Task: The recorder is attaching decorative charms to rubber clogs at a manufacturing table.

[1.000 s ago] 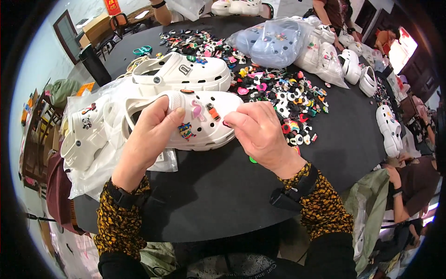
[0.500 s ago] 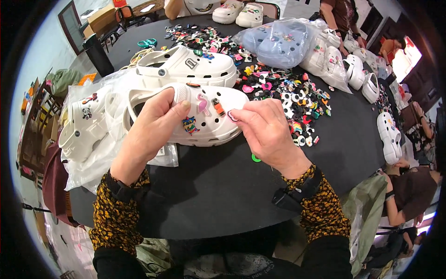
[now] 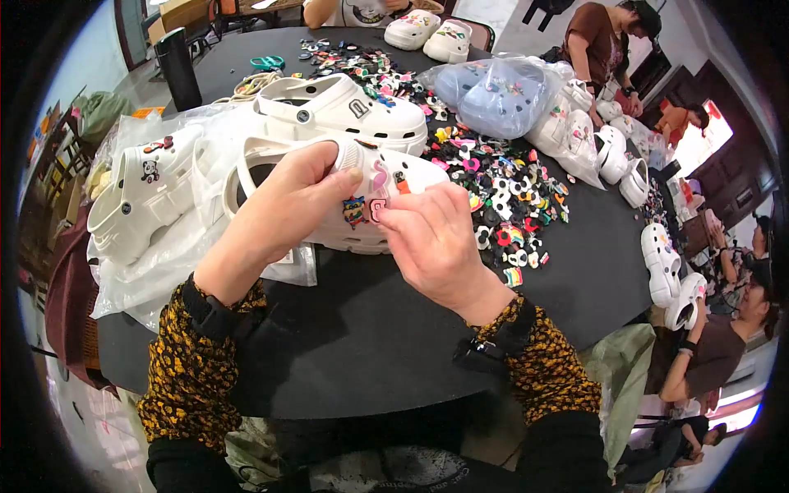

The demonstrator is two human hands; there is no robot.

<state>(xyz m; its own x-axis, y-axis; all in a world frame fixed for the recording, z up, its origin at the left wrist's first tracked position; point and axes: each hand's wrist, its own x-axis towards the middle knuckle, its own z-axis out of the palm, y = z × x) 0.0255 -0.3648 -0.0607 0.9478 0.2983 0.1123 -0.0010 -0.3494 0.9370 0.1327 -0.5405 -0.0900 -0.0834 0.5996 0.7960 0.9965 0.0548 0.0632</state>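
Both hands worked near the table's [image 3: 394, 345] bare front edge, with charms [image 3: 501, 185] crowding the right. The left hand [image 3: 279, 209] gripped a white clog [image 3: 362, 197] bearing coloured charms; the right hand's [image 3: 436, 238] fingertips pinched at its toe.

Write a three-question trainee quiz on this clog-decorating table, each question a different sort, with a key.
1. True or false: the left hand holds the white clog above the black table.
2. The right hand presses its fingers against: A) the clog's front, B) the scissors, C) the black cylinder.
3. Fill in: the loose pile of colourful charms lies to the person's ____ of the held clog.

Key: 1 true; 2 A; 3 right.
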